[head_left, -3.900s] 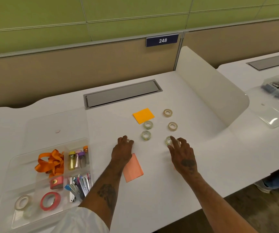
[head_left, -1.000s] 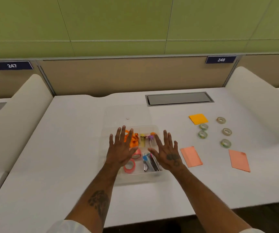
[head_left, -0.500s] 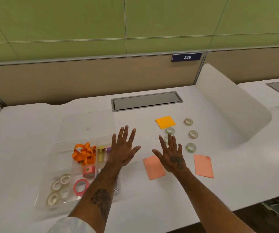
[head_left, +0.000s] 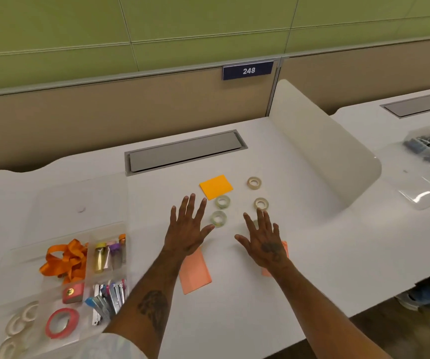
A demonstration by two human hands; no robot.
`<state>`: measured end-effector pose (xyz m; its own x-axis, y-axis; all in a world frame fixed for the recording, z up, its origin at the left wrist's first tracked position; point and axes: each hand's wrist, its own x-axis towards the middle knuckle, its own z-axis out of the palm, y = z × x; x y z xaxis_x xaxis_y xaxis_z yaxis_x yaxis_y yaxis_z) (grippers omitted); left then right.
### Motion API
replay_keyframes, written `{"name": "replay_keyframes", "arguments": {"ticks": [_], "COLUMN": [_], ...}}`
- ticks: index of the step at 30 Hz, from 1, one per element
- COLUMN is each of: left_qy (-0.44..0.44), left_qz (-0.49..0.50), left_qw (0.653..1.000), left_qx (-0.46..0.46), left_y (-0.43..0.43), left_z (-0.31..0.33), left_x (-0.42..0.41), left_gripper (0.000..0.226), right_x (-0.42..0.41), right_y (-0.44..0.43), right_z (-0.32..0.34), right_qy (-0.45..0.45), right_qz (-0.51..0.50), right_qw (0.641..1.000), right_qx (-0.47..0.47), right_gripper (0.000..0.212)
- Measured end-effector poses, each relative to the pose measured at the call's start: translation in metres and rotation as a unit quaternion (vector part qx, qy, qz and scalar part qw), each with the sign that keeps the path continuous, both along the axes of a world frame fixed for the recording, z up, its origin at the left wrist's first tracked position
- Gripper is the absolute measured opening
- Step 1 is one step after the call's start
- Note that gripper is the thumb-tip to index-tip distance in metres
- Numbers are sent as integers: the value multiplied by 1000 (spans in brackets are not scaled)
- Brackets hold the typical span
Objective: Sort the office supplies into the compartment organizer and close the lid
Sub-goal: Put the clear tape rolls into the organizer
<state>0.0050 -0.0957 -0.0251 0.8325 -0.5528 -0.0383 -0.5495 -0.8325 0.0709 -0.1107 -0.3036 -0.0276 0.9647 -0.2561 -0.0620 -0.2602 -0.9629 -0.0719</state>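
Though the tape rolls [head_left: 218, 218] lie just past the fingertips [head_left: 192, 196], nothing is held: the left hand [head_left: 186, 229] and right hand [head_left: 263, 239] are spread flat. Salmon notes [head_left: 194, 273] are partly covered by the wrists. The organizer [head_left: 24, 265], well left of the fingers, is stocked with ribbon [head_left: 63, 257], vials [head_left: 107, 255], staplers [head_left: 107, 296] and red tape [head_left: 61, 323].

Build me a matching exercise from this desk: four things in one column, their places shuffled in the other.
Column A
1. orange ribbon
2. red tape roll
3. orange sticky pad
4. number plate 248

Column B
a. on the desk, just beyond the left hand
b. on the partition behind the desk
c. in the organizer, far left part
d. in the organizer, near edge

Pairs: 1-c, 2-d, 3-a, 4-b
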Motion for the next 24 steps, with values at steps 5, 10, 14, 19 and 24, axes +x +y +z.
{"name": "replay_keyframes", "arguments": {"ticks": [5, 10, 14, 19, 24], "left_qy": [54, 64, 77, 92, 95], "left_qz": [-10, -15, -28, -37, -46], "left_qw": [998, 998, 996, 994, 994], "left_qx": [-14, 0, 22, 35, 36], "left_y": [-26, -37, -47, -58, -62], "left_z": [-4, -10, -14, -20, -20], "left_x": [0, 0, 3, 1, -1], "left_gripper": [75, 72, 67, 64, 59], "right_x": [-3, 0, 5, 5, 0], "right_y": [-24, -36, -43, -52, -59], "right_z": [-14, -17, -16, -20, -20], "right_qy": [-4, -47, -84, -135, -146], "right_qz": [30, 62, 71, 76, 68], "right_qw": [999, 997, 994, 988, 987], "right_qx": [28, 19, 20, 18, 26], "right_gripper": [61, 48, 51, 54, 56]}}
